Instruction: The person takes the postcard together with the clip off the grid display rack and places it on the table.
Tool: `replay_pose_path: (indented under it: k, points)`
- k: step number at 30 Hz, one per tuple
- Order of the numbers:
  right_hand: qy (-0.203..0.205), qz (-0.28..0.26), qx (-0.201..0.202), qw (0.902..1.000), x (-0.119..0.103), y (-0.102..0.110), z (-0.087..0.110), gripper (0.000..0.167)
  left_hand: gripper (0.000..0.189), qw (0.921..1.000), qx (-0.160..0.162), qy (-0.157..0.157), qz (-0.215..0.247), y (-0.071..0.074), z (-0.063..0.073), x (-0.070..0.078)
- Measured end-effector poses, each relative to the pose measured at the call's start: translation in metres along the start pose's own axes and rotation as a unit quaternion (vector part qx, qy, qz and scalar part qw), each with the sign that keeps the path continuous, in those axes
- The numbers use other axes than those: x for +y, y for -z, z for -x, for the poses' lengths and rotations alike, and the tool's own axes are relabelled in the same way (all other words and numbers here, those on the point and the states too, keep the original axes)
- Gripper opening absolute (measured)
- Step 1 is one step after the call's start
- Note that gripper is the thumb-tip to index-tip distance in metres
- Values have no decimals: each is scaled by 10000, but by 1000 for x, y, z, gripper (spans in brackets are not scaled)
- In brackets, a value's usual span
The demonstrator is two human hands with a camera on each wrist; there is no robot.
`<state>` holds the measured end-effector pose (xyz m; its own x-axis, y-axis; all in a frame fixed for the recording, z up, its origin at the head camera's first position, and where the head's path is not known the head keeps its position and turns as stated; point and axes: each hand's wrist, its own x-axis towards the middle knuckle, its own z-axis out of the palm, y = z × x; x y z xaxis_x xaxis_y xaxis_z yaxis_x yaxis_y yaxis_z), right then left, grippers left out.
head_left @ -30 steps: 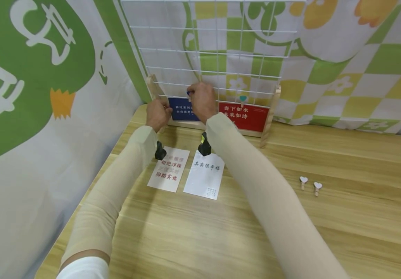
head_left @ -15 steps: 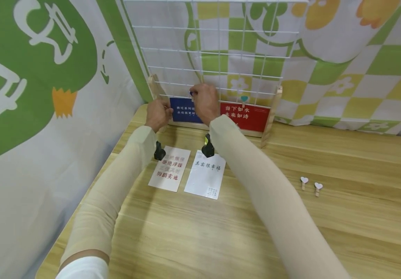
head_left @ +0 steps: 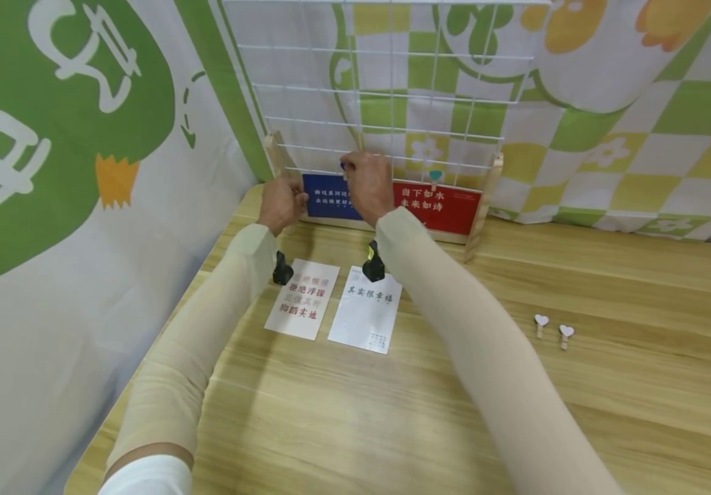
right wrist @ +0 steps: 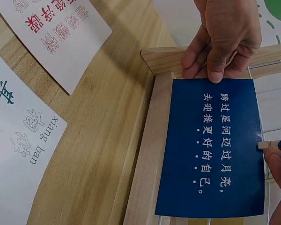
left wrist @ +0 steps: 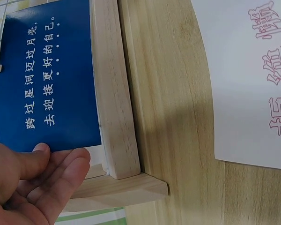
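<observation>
A blue card point(right wrist: 210, 150) with white writing stands against the white wire grid point(head_left: 442, 96), just above its wooden base bar point(left wrist: 113, 89). My left hand point(head_left: 281, 204) pinches the card's left edge between thumb and fingers. At the card's top edge, my right hand point(head_left: 370, 184) pinches a small wooden clothespin point(right wrist: 269, 144) with a blue decoration. The clothespin's tip meets the card edge in the right wrist view. In the head view the right hand covers the card's right part. Beside it a red card point(head_left: 439, 210) hangs from a clothespin with a teal heart point(head_left: 435, 177).
Two white cards lie on the wooden table point(head_left: 331, 412) before the grid: one with red writing point(head_left: 302, 300), one with dark writing point(head_left: 364, 313). Two clothespins with white hearts, a left one point(head_left: 540, 324) and a right one point(head_left: 565, 335), lie at the right. Printed cloth hangs behind.
My right hand and its clothespin have shifted slightly right along the card's top edge. My left hand keeps its hold on the blue card. The head view has shifted a little.
</observation>
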<state>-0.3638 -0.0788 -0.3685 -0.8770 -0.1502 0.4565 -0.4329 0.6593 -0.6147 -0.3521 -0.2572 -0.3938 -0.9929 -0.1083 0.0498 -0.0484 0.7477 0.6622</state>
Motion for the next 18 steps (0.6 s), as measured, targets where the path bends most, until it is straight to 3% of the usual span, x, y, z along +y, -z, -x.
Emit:
replay_pose_path:
  k: [7,18]
  points:
    - [198,60,122,9997,-7,6,0,20,17,9997,-32,-75,-241,3,0,0]
    - [331,22,-98,9994,-3,15,6,20,19,9994,-242,-225,-60,8,5,-3]
